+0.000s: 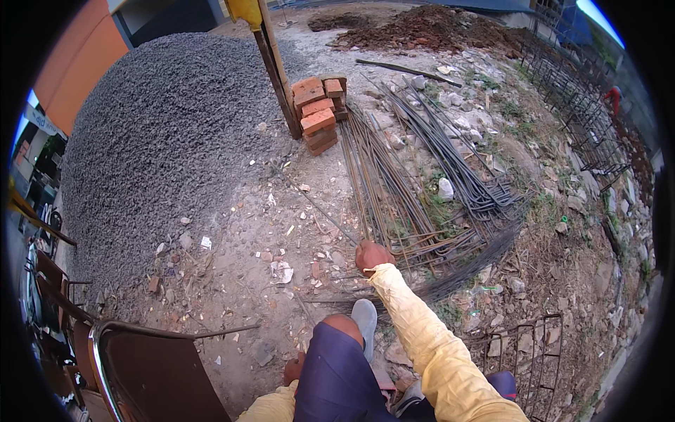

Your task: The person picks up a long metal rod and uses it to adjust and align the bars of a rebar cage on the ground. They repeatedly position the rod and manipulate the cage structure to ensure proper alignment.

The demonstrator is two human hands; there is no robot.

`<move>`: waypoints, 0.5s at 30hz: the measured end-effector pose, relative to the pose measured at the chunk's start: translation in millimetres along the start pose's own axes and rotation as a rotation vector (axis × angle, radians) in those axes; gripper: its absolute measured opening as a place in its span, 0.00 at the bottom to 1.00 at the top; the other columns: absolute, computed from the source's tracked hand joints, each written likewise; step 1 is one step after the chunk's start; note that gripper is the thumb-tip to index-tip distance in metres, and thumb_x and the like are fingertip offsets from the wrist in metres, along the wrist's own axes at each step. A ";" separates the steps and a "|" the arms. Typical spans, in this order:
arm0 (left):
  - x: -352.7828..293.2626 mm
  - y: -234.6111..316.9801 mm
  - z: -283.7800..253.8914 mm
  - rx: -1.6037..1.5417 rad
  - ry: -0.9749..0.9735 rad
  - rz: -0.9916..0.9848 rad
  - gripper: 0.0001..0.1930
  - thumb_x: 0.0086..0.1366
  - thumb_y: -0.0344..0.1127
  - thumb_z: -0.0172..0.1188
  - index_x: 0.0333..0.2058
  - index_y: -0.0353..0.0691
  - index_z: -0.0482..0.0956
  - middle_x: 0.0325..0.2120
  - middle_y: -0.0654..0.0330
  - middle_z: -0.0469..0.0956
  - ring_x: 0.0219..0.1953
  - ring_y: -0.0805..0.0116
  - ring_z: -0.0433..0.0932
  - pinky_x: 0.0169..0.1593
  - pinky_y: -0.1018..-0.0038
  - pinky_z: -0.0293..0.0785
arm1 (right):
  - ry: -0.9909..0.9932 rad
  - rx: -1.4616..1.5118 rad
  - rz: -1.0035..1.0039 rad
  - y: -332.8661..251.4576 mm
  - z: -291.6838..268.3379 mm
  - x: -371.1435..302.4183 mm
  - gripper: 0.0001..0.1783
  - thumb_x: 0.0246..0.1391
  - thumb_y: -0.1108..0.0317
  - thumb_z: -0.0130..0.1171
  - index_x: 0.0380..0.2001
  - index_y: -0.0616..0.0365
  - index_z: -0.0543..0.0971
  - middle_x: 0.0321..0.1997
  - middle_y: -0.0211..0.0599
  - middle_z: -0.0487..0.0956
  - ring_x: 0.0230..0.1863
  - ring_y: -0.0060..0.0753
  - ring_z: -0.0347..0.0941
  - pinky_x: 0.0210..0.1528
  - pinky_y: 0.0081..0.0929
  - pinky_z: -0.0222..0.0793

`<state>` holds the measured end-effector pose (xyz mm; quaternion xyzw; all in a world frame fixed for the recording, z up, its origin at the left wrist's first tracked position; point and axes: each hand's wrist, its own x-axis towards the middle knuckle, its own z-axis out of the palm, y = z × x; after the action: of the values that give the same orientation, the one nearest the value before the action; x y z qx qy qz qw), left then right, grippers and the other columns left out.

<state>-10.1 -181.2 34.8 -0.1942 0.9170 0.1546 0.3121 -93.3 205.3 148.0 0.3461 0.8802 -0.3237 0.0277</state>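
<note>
My right hand (372,256), in a yellow sleeve, reaches forward and is closed on the near end of a thin steel rod (320,209) that runs away to the upper left over the dirt. Right beside it lies a bundle of long rusty rebar rods (394,190) with bent ends. My left hand (292,368) rests low by my left knee, mostly hidden behind my blue-clad thigh (337,366); whether it holds anything I cannot tell. My grey shoe (365,318) stands just below the right hand.
A large heap of grey gravel (162,133) fills the left. A stack of red bricks (318,112) stands by a wooden post (275,70). Darker bent rebar (464,176) lies right, rebar cages (583,119) far right, a brown chair (151,373) at lower left, a wire frame (527,352) lower right.
</note>
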 end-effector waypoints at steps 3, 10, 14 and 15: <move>-0.5 0.5 0.3 0.020 0.055 -0.020 0.38 0.59 0.71 0.46 0.39 0.38 0.85 0.40 0.42 0.81 0.46 0.40 0.79 0.50 0.52 0.71 | 0.026 -0.073 -0.128 -7.4 0.9 -27.8 0.17 0.61 0.53 0.51 0.39 0.54 0.79 0.35 0.55 0.81 0.40 0.61 0.78 0.46 0.54 0.72; 38.1 10.4 -10.3 -0.316 -0.067 0.418 0.35 0.61 0.65 0.52 0.38 0.31 0.83 0.33 0.44 0.82 0.40 0.51 0.80 0.47 0.60 0.72 | 0.111 -0.072 -0.362 20.6 -27.3 -110.0 0.14 0.61 0.53 0.51 0.35 0.51 0.75 0.30 0.46 0.81 0.34 0.57 0.78 0.38 0.54 0.71; -30.1 150.5 -89.2 -0.887 -0.497 0.517 0.44 0.64 0.70 0.45 0.68 0.42 0.54 0.65 0.48 0.60 0.63 0.52 0.62 0.59 0.51 0.59 | 0.205 -0.102 -0.479 46.4 -74.2 -149.8 0.13 0.62 0.53 0.51 0.35 0.50 0.75 0.28 0.43 0.80 0.32 0.54 0.78 0.34 0.50 0.72; -47.7 189.6 -109.6 -0.959 -0.546 0.641 0.45 0.63 0.72 0.46 0.67 0.42 0.57 0.62 0.49 0.63 0.62 0.53 0.64 0.60 0.52 0.60 | 0.250 -0.084 -0.521 41.4 -89.2 -156.0 0.13 0.63 0.53 0.51 0.35 0.50 0.75 0.29 0.42 0.79 0.31 0.53 0.78 0.33 0.48 0.72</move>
<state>-117.3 -47.0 178.8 0.0182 0.6460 0.6775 0.3513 66.7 188.3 238.1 0.1441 0.9485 -0.2381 -0.1510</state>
